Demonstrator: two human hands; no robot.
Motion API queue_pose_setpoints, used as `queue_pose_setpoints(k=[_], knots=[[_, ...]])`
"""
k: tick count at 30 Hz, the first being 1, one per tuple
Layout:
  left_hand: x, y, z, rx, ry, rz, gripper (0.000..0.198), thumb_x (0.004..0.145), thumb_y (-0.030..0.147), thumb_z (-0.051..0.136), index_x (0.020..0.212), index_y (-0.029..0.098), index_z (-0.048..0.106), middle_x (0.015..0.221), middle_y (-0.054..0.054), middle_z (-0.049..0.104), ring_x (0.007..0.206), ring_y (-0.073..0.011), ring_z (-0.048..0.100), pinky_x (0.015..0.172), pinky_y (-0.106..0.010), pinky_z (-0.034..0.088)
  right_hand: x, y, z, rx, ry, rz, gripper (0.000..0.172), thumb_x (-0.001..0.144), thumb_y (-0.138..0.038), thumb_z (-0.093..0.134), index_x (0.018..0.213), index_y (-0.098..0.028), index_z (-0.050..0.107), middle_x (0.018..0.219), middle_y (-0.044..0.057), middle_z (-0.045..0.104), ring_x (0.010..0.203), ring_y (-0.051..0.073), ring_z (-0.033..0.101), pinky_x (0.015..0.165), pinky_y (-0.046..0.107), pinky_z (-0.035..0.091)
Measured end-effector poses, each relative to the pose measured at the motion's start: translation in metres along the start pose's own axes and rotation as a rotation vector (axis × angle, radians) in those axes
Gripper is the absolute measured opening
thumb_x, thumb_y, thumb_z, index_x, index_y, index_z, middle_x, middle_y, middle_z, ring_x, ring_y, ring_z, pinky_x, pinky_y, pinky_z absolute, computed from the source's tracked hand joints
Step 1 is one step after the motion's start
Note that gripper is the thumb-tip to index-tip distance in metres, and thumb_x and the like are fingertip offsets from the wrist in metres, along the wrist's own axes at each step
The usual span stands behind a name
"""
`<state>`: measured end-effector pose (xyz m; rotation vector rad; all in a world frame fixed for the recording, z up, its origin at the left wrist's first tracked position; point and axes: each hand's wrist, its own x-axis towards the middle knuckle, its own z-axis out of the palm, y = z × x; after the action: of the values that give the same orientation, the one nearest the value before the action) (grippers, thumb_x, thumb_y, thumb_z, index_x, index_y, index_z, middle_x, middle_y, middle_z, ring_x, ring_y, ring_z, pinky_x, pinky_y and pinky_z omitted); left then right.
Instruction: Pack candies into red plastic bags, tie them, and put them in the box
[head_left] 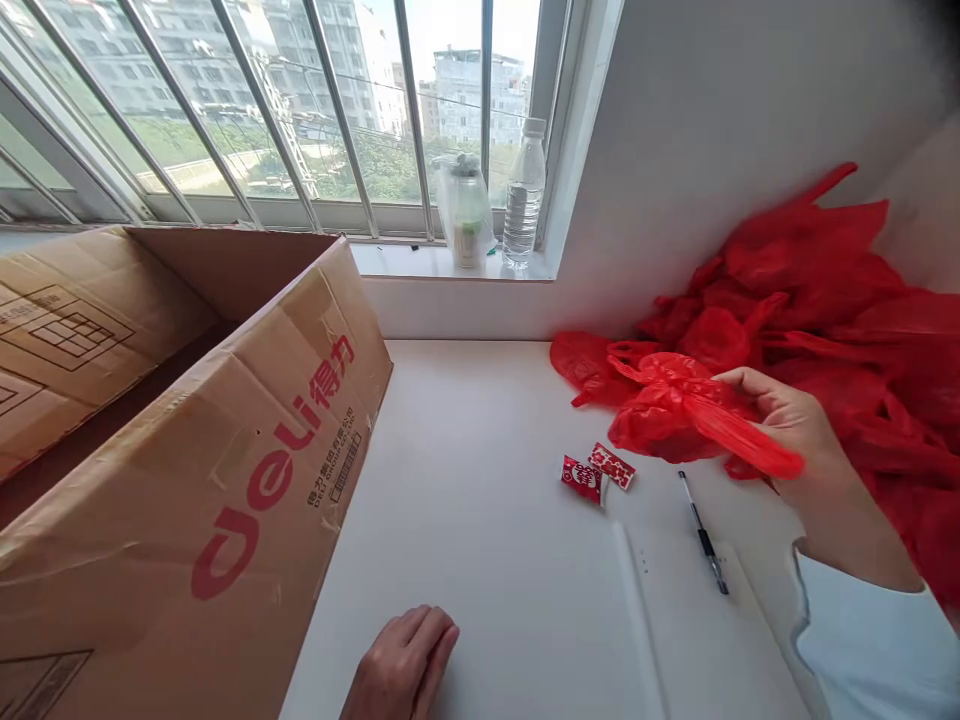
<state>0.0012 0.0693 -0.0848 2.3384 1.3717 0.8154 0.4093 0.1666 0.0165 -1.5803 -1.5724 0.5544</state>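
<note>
My right hand [793, 425] is closed on a knotted red plastic bag [667, 405] and holds it by its gathered top at the right side of the white table [480, 480]. What the bag contains cannot be made out. Behind and beside it lies a big heap of similar red plastic bags [817, 270] against the wall. My left hand [405, 662] rests on the table at the bottom, fingers curled together, with nothing seen in it. To its left stands a large open cardboard box [247, 440].
Two small red packets [583, 480] lie mid-table, with a pen [703, 535] to their right. A white strip [637, 610] runs toward the front edge. On the sill of the barred window stand a clear water bottle [523, 195] and a cup in a plastic bag [466, 215].
</note>
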Motion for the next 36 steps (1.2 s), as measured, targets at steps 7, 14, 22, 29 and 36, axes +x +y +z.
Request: queue_pose_setpoints(k=[7, 14, 22, 29, 36], knots=[[0.000, 0.009, -0.027, -0.046, 0.193, -0.233, 0.019, 0.096, 0.025, 0.044, 0.080, 0.021, 0.054, 0.069, 0.004, 0.058, 0.060, -0.0095, 0.057, 0.059, -0.020, 0.044, -0.043, -0.055, 0.139, 0.628, -0.494, 0.123, 0.028, 0.074, -0.039, 0.067, 0.088, -0.024, 0.048, 0.079, -0.002, 0.055, 0.064, 0.013, 0.053, 0.057, 0.025, 0.045], [0.003, 0.018, -0.016, -0.127, 0.166, -0.306, 0.016, 0.089, 0.025, 0.055, 0.104, 0.022, 0.054, 0.104, -0.005, 0.061, 0.099, -0.0190, 0.059, 0.083, -0.034, 0.052, -0.087, -0.052, 0.171, 0.465, -0.840, 0.016, 0.045, 0.078, -0.025, 0.065, 0.121, -0.027, 0.052, 0.117, 0.004, 0.058, 0.106, 0.021, 0.056, 0.090, 0.035, 0.047], [0.031, 0.018, -0.009, -0.245, 0.110, -0.218, 0.035, 0.085, 0.028, 0.063, 0.116, 0.023, 0.049, 0.116, -0.007, 0.057, 0.109, -0.0210, 0.056, 0.090, -0.037, 0.051, -0.071, -0.084, 0.158, 0.148, -0.549, -0.276, 0.028, 0.091, -0.028, 0.053, 0.119, -0.032, 0.057, 0.122, 0.004, 0.057, 0.110, 0.018, 0.056, 0.090, 0.034, 0.049], [0.042, 0.016, -0.008, -0.217, 0.040, -0.186, 0.010, 0.088, 0.012, 0.053, 0.091, 0.021, 0.056, 0.090, -0.001, 0.064, 0.085, -0.0150, 0.061, 0.076, -0.028, 0.051, -0.065, -0.086, 0.184, -0.071, -0.625, -0.306, 0.024, 0.091, -0.014, 0.044, 0.098, -0.025, 0.064, 0.098, 0.003, 0.064, 0.085, 0.016, 0.060, 0.075, 0.030, 0.049], [0.036, 0.005, -0.022, -0.181, 0.158, -0.235, 0.013, 0.092, 0.013, 0.049, 0.086, 0.020, 0.059, 0.083, 0.001, 0.063, 0.078, -0.0112, 0.060, 0.071, -0.022, 0.048, -0.058, -0.066, 0.151, -0.098, -0.324, -0.133, 0.011, 0.089, -0.022, 0.053, 0.083, -0.023, 0.062, 0.081, -0.001, 0.065, 0.071, 0.014, 0.057, 0.064, 0.026, 0.042]])
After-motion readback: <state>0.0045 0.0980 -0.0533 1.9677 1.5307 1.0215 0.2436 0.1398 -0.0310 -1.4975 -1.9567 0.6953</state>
